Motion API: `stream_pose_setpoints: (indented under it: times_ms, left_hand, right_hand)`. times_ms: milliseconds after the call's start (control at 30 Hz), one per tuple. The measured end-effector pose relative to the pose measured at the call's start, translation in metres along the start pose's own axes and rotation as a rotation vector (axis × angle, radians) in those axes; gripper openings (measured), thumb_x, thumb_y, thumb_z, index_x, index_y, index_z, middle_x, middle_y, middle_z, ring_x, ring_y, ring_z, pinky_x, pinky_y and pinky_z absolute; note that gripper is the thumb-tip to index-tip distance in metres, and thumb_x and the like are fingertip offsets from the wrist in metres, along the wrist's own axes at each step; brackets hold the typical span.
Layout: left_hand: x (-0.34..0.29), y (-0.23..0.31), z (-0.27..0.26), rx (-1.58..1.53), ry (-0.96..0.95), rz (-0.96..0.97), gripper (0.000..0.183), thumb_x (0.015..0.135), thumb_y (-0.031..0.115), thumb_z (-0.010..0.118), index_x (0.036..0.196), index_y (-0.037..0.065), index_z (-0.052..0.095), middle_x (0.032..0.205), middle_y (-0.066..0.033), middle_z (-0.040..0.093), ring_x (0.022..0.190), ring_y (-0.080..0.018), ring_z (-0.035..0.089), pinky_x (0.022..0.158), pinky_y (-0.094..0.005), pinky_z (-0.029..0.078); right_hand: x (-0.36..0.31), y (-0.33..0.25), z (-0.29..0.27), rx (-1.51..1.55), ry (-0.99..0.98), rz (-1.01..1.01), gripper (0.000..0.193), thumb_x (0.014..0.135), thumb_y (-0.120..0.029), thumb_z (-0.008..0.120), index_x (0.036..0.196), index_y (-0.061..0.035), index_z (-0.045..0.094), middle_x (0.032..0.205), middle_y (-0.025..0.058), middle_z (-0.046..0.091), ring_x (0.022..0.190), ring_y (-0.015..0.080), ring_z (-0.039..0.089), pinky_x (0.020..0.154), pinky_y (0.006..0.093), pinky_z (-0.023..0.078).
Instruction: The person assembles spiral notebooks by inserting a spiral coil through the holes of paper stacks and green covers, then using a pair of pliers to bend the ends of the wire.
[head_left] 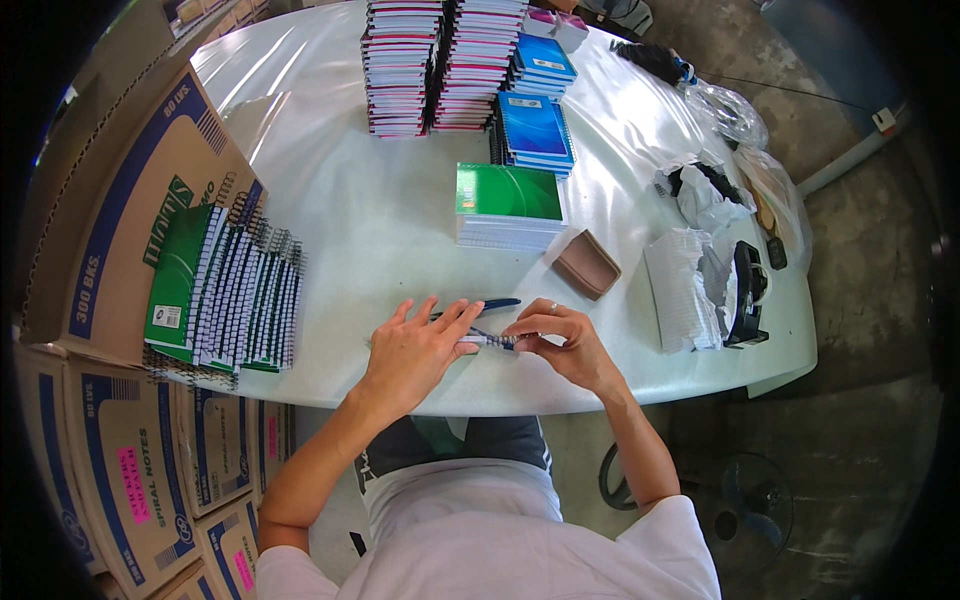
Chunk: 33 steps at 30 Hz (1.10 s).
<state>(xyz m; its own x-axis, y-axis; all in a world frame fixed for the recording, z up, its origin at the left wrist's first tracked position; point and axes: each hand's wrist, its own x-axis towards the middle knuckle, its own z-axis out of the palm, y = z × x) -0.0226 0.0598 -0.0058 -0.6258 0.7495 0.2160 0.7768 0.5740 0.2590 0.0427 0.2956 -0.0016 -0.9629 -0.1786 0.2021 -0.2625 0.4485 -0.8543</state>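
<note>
At the table's near edge, both hands are at a narrow spiral coil (492,340), seen nearly edge-on. My left hand (420,350) lies over its left end with the fingers stretched and spread, the thumb beside the coil. My right hand (570,345), wearing a ring, pinches the coil's right end between thumb and fingertips. Just beyond the coil, a dark blue handle (500,303), like that of pliers, sticks out from under my left fingers; the rest of it is hidden. Whatever the coil is attached to is mostly covered by my hands.
Green spiral notebooks (225,290) lean against a cardboard box (150,210) on the left. Ahead stand a green notebook stack (510,195), blue notebooks (535,125) and tall piles (403,70). A brown open box (587,265), white paper stack (683,290) and black device (747,295) sit rightward.
</note>
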Motion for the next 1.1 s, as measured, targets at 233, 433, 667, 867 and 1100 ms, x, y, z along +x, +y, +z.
stream_pose_setpoints:
  times_ms: [233,433,667,867,1100]
  left_hand:
    - [0.001,0.004,-0.002,0.044,0.037,0.029,0.055,0.092,0.041,0.061,0.142,0.021,0.051,0.132,-0.0036,0.063,0.113,-0.0296,0.065,0.095,-0.0458,0.051]
    - [0.000,0.009,-0.010,0.036,-0.313,0.063,0.056,0.092,0.048,0.057,0.142,0.023,0.050,0.134,-0.0001,0.062,0.105,-0.0284,0.068,0.071,-0.0377,0.057]
    - [-0.006,0.011,-0.012,0.002,-0.335,0.272,0.058,0.093,0.051,0.053,0.145,0.027,0.045,0.132,0.0025,0.062,0.109,-0.0266,0.068,0.060,-0.0393,0.058]
    - [-0.004,0.006,-0.013,-0.104,-0.366,0.286,0.069,0.088,0.047,0.061,0.150,0.033,0.036,0.136,-0.0005,0.059,0.104,-0.0305,0.068,0.063,-0.0386,0.059]
    - [-0.008,-0.007,-0.009,0.011,0.029,0.091,0.092,0.076,0.048,0.072,0.153,0.020,0.031,0.127,-0.0055,0.063,0.097,-0.0278,0.069,0.070,-0.0373,0.058]
  right_hand:
    - [0.003,-0.015,0.005,-0.346,-0.066,-0.010,0.020,0.089,-0.001,0.065,0.109,-0.0038,0.066,0.093,0.0101,0.065,0.079,0.0222,0.063,0.067,0.0363,0.050]
    - [0.004,-0.004,-0.014,-0.228,-0.192,0.089,0.034,0.079,0.004,0.073,0.111,-0.0063,0.067,0.108,0.0089,0.067,0.089,0.0253,0.065,0.078,0.0378,0.053]
    - [0.021,0.071,-0.122,-0.859,-0.231,0.117,0.082,0.058,0.010,0.081,0.130,-0.0238,0.061,0.152,0.0086,0.042,0.130,0.0366,0.044,0.113,0.0427,0.037]
    - [0.043,0.062,-0.127,-0.713,-0.436,0.186,0.096,0.053,-0.009,0.091,0.139,-0.0287,0.053,0.147,0.0109,0.045,0.130,0.0369,0.044,0.114,0.0448,0.034]
    - [0.020,0.045,-0.118,-0.006,-0.317,0.229,0.076,0.072,-0.055,0.079,0.133,-0.0133,0.062,0.137,0.0169,0.052,0.127,0.0352,0.049,0.107,0.0462,0.039]
